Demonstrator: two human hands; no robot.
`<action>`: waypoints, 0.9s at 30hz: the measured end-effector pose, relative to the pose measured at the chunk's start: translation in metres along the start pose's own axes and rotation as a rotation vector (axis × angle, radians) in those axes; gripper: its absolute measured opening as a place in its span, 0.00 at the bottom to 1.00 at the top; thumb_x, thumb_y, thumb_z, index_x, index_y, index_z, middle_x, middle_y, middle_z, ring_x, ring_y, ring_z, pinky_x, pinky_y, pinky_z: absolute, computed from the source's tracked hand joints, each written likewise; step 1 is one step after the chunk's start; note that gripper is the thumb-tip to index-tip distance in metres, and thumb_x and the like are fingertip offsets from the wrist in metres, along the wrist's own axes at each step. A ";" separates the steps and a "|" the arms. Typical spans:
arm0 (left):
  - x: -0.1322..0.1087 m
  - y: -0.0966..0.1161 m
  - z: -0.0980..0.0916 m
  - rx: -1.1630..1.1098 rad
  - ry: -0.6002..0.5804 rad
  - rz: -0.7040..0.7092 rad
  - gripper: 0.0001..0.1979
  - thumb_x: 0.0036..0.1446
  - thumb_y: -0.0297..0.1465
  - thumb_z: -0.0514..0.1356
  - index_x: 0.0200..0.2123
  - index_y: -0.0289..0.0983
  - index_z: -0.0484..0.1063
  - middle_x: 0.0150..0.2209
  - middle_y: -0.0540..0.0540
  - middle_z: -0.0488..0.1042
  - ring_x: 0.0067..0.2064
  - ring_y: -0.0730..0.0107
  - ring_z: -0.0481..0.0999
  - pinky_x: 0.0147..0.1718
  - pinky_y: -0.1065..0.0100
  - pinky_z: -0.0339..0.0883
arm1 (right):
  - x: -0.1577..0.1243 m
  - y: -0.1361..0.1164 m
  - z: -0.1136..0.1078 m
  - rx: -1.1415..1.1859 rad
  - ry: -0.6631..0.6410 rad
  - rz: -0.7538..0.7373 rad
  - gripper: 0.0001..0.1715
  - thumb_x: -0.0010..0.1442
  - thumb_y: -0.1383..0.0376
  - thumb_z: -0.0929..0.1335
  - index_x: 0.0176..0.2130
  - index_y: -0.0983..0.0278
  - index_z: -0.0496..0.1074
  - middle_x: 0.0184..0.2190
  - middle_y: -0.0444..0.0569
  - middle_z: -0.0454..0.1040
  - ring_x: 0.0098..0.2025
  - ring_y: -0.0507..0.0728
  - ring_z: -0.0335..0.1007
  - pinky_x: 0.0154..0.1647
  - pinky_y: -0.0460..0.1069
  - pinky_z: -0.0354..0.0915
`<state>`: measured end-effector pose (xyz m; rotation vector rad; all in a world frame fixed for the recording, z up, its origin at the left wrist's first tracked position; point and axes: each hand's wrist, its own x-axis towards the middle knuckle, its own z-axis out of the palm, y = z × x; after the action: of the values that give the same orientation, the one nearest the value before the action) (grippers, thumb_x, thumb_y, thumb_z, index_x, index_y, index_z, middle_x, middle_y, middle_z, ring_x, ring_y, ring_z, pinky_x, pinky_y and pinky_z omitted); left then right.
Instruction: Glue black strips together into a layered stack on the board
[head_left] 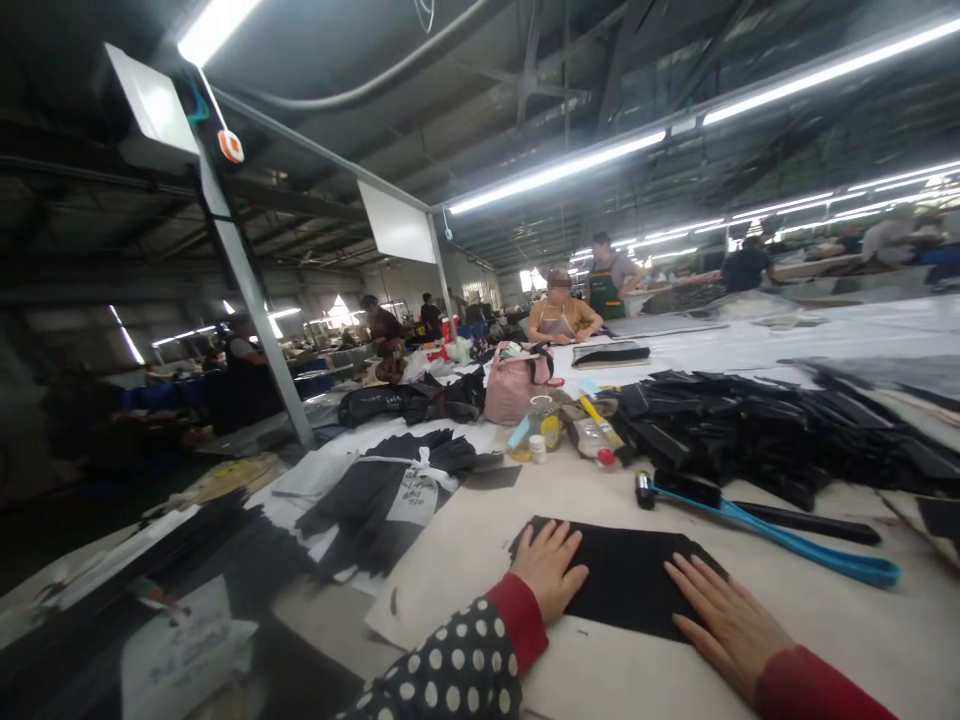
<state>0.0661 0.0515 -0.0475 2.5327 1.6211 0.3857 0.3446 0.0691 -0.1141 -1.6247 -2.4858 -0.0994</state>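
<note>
Directly ahead: black fabric piece (626, 575) lay flat on the pale table (465, 560), close before the person.
Look: matte, dark, roughly rectangular, its left edge uneven.
Left hand (551, 570): palm down, fingers spread on the piece's left end, gripping nothing.
Right hand (731, 615): likewise flat and splayed on the right end.
Behind: blue-handled hammer (780, 535), then a heap of black pieces (750, 430).

Black fabric piece (626, 575) — flat on table, near front edge.
</note>
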 end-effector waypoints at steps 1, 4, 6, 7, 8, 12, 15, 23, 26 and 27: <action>-0.002 0.001 -0.001 0.000 -0.003 0.000 0.28 0.61 0.46 0.40 0.62 0.44 0.51 0.63 0.49 0.48 0.64 0.62 0.45 0.60 0.46 0.37 | -0.004 0.004 0.008 0.007 0.064 -0.035 0.34 0.59 0.47 0.53 0.59 0.59 0.56 0.61 0.48 0.48 0.62 0.63 0.44 0.58 0.63 0.52; -0.006 0.005 -0.005 -0.010 -0.015 -0.004 0.28 0.61 0.45 0.41 0.62 0.42 0.52 0.63 0.49 0.48 0.64 0.62 0.45 0.60 0.47 0.37 | -0.013 0.014 0.024 0.011 0.247 -0.159 0.31 0.61 0.51 0.53 0.56 0.60 0.62 0.58 0.51 0.56 0.58 0.63 0.54 0.53 0.61 0.60; -0.007 0.007 -0.009 -0.027 -0.021 -0.012 0.27 0.61 0.43 0.43 0.61 0.41 0.54 0.62 0.48 0.49 0.63 0.62 0.46 0.60 0.49 0.39 | -0.016 0.017 0.025 0.009 0.332 -0.206 0.30 0.62 0.54 0.52 0.54 0.63 0.67 0.55 0.53 0.62 0.55 0.62 0.61 0.52 0.58 0.63; -0.008 0.007 -0.010 -0.038 -0.022 -0.018 0.27 0.60 0.42 0.45 0.60 0.40 0.55 0.62 0.48 0.50 0.63 0.62 0.47 0.60 0.50 0.40 | -0.017 0.017 0.023 0.011 0.362 -0.219 0.29 0.62 0.55 0.52 0.52 0.64 0.69 0.53 0.53 0.65 0.53 0.60 0.64 0.51 0.56 0.65; -0.010 0.006 -0.012 -0.049 -0.023 -0.023 0.26 0.60 0.41 0.46 0.60 0.39 0.56 0.62 0.47 0.51 0.63 0.62 0.48 0.60 0.51 0.41 | -0.018 0.017 0.021 0.015 0.385 -0.225 0.29 0.63 0.56 0.52 0.50 0.64 0.71 0.51 0.53 0.68 0.51 0.60 0.66 0.50 0.55 0.66; -0.028 -0.007 -0.013 -0.062 0.026 0.006 0.23 0.58 0.35 0.50 0.56 0.37 0.62 0.60 0.45 0.56 0.61 0.63 0.53 0.60 0.55 0.47 | -0.019 0.018 0.007 0.050 0.385 -0.198 0.27 0.62 0.55 0.55 0.46 0.64 0.74 0.45 0.53 0.72 0.46 0.59 0.69 0.48 0.53 0.68; -0.044 -0.021 -0.014 -0.057 0.110 0.059 0.20 0.57 0.32 0.51 0.53 0.34 0.66 0.56 0.44 0.62 0.58 0.65 0.58 0.59 0.61 0.51 | -0.018 0.023 -0.005 0.081 0.243 -0.176 0.27 0.60 0.53 0.56 0.45 0.64 0.74 0.43 0.54 0.73 0.44 0.59 0.70 0.47 0.53 0.68; -0.039 -0.030 -0.040 -0.068 -0.045 -0.032 0.18 0.51 0.30 0.59 0.46 0.32 0.70 0.47 0.41 0.67 0.49 0.64 0.65 0.52 0.65 0.58 | -0.006 0.019 -0.058 0.072 -0.116 0.048 0.22 0.51 0.55 0.66 0.40 0.67 0.73 0.40 0.57 0.71 0.41 0.61 0.68 0.45 0.54 0.65; -0.023 -0.032 -0.047 -0.092 -0.159 -0.080 0.18 0.48 0.31 0.62 0.44 0.32 0.69 0.43 0.42 0.67 0.44 0.66 0.66 0.46 0.67 0.61 | 0.000 0.010 -0.077 0.034 -0.211 0.094 0.20 0.48 0.55 0.68 0.37 0.66 0.71 0.38 0.55 0.70 0.40 0.61 0.67 0.43 0.53 0.63; -0.019 -0.033 -0.049 -0.096 -0.188 -0.093 0.18 0.46 0.31 0.63 0.42 0.31 0.69 0.42 0.43 0.66 0.42 0.67 0.66 0.43 0.68 0.62 | 0.001 0.006 -0.082 0.018 -0.241 0.114 0.19 0.48 0.55 0.68 0.36 0.66 0.70 0.38 0.55 0.70 0.40 0.61 0.67 0.42 0.53 0.63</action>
<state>0.0168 0.0465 -0.0109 2.3352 1.6021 0.2032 0.3588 0.0602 -0.0333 -1.8659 -2.5462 0.1417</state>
